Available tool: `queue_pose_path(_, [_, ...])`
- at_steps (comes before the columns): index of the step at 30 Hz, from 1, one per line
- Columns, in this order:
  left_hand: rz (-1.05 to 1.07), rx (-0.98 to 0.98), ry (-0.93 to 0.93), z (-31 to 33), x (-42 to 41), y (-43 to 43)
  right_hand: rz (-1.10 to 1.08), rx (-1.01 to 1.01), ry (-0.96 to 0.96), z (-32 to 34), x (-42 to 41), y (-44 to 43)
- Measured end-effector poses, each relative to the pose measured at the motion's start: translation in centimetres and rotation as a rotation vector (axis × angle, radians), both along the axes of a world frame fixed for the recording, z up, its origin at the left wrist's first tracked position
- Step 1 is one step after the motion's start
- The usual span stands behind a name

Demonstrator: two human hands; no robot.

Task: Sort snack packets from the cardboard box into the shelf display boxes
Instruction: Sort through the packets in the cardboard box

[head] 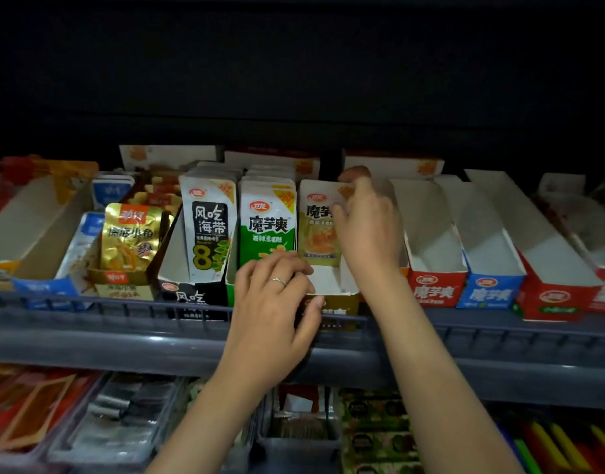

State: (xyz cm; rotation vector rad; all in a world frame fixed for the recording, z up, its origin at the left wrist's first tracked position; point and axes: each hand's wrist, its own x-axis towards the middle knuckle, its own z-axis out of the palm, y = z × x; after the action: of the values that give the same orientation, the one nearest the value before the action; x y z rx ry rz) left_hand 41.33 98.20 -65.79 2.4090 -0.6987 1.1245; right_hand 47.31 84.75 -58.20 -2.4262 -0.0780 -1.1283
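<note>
**Spotter:** What's nearest you?

**Operator:** My left hand (273,302), reaching over the shelf rail (123,313). Its fingers are curled over the front lip of the gold display box (342,302), with the thumb against the front face. I think that grip is there to stop the box sliding while I load it.

**Spotter:** And the packet?

**Operator:** The yellow packet (316,230) stands upright inside that box, set back from the lip. My right hand (366,227) pinches its top corner, thumb in front and fingers behind, as best I can see. I'd say holding it high lets me keep it vertical.

**Spotter:** Any room to move?

**Operator:** There's bare box floor in front of the packet. The left side is tight, because the green packets (267,227) stand just beside it. My wrist hides the right wall. Farther right, the red display box (434,248) and the blue display box (482,248) show only white floor. Beyond them the shelf is dark. The cardboard box isn't in view.
</note>
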Motion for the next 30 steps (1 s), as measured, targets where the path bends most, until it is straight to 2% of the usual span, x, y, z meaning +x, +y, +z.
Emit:
queue_pose_path(4, [0.0, -0.009, 0.01, 0.1, -0.1, 0.0, 0.083, 0.044, 0.035, 0.0, -0.3, 0.4])
queue_pose_path(7, [0.0, -0.013, 0.01, 0.1, -0.1, 0.0, 0.044, -0.213, 0.181, 0.3, -0.6, -0.2])
queue_pose_path(9, [-0.001, -0.01, 0.011, 0.0, -0.1, 0.0, 0.071, -0.319, 0.353, 0.5, -0.8, -0.3])
queue_pose_path(11, [0.0, -0.01, 0.014, 0.0, -0.2, -0.1, 0.064, -0.396, 0.441, 0.4, -0.9, 0.1])
queue_pose_path(20, [-0.019, -0.045, 0.008, 0.0, -0.3, -0.3, -0.108, -0.528, 0.467, 0.3, -0.8, 0.9])
queue_pose_path(30, [0.006, -0.037, 0.018, -0.1, -0.2, -0.2, 0.005, -0.465, 0.466, 0.2, -0.4, 0.6])
